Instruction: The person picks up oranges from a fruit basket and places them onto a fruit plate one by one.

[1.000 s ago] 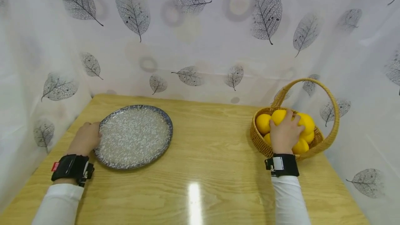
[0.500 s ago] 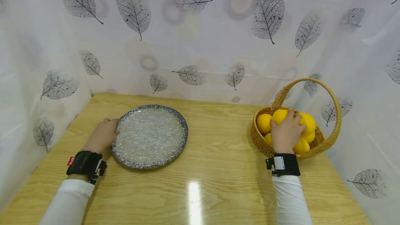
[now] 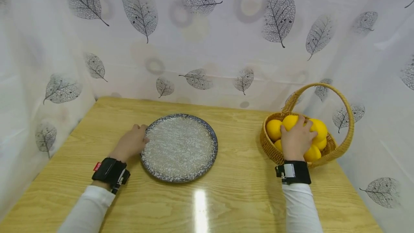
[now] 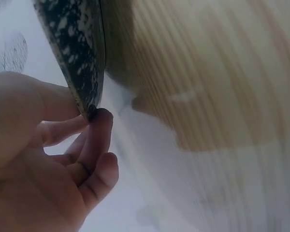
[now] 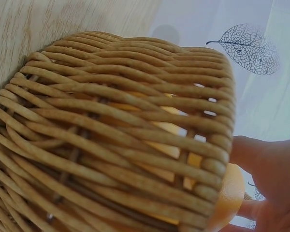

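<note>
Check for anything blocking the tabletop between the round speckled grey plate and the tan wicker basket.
Nothing visible stands between the plate and the basket; only wooden tabletop shows there. The left grip pinches the plate on its side away from the basket.

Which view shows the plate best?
The head view: the plate shows almost whole, top and rim, with only a bit of edge covered where the left hand grips it. The left wrist view has just a dark speckled section, cropped; the right wrist view shows none.

Yellow fruits (image 3: 319,130) partly hidden (right grip (image 3: 295,140) over them).
</note>
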### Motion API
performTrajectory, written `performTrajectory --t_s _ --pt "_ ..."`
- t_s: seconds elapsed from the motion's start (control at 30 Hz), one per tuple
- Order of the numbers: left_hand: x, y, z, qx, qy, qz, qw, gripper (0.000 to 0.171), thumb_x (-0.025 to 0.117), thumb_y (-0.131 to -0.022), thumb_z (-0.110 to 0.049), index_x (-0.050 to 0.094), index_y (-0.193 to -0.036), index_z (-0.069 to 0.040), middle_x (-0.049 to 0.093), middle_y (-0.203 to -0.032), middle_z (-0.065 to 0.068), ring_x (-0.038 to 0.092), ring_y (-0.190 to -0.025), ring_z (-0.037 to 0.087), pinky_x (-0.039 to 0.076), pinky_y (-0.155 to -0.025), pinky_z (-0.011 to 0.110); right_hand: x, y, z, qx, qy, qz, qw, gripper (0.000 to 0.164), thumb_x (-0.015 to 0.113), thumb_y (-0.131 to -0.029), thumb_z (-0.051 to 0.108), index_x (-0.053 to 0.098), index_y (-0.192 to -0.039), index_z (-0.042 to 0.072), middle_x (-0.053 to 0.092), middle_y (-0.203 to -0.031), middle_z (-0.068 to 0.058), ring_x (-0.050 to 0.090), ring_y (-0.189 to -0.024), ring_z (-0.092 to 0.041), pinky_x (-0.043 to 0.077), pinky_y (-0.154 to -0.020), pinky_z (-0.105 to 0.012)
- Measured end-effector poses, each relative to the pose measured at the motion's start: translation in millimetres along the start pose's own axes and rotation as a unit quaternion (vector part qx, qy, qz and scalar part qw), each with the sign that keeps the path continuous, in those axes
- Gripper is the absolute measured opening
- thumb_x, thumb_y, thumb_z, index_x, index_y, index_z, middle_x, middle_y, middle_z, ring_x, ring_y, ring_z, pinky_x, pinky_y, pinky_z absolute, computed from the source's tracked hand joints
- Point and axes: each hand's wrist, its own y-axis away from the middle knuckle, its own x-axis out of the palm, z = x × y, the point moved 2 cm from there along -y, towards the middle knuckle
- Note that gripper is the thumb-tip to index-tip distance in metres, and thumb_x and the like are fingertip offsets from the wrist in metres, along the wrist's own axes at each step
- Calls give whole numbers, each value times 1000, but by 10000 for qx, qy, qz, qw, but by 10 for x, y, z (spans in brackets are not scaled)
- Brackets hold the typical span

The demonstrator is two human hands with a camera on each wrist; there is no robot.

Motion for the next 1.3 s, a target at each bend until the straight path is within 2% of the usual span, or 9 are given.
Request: performTrajectory --t_s 0.23,0.4,0.6,0.83,1.1,1.3 --pt "148 -27 -227 -10 188 137 9997 47 53 -93 -7 37 -131 16 45 -109 34 53 -69 23 49 -58 36 10 0 -6 11 -2 6 10000 75 59 -91 35 22 -149 5 25 -144 -32 32 -115 -59 44 -80 -61" --pt "243 -56 -346 44 131 184 9997 48 53 -93 -8 37 -131 16 44 -112 34 53 -69 21 49 -58 34 28 0 -26 10 10 -3 10000 75 59 -91 35 21 -149 6 25 -144 -32 32 -115 -59 44 -79 -61" --pt "273 -55 -502 91 77 85 9999 48 55 -92 -8 39 -129 17 46 -111 34 53 -65 21 49 -56 35 24 5 -23 -24 65 -28 10000 76 59 -91 35 20 -149 5 25 -143 -33 32 -115 -59 44 -80 -61" --pt "364 -65 -602 39 1 61 10000 49 56 -92 -10 40 -130 15 46 -111 31 51 -62 19 46 -53 31 29 -3 -22 10 64 2 10000 75 59 -92 35 20 -149 5 24 -144 -33 31 -116 -59 43 -81 -61" --pt "441 -51 -705 -68 50 5 10000 45 58 -90 -10 43 -125 14 46 -107 28 50 -58 20 45 -50 32 50 5 -19 81 51 104 9999 76 58 -92 37 19 -150 7 23 -145 -30 31 -117 -58 47 -73 -63" --pt "496 -44 -835 62 114 -73 9999 42 58 -90 -8 44 -122 15 45 -104 28 51 -56 19 46 -49 33 33 13 -13 137 29 73 9999 76 58 -92 36 19 -150 7 23 -146 -29 32 -117 -57 47 -71 -64"
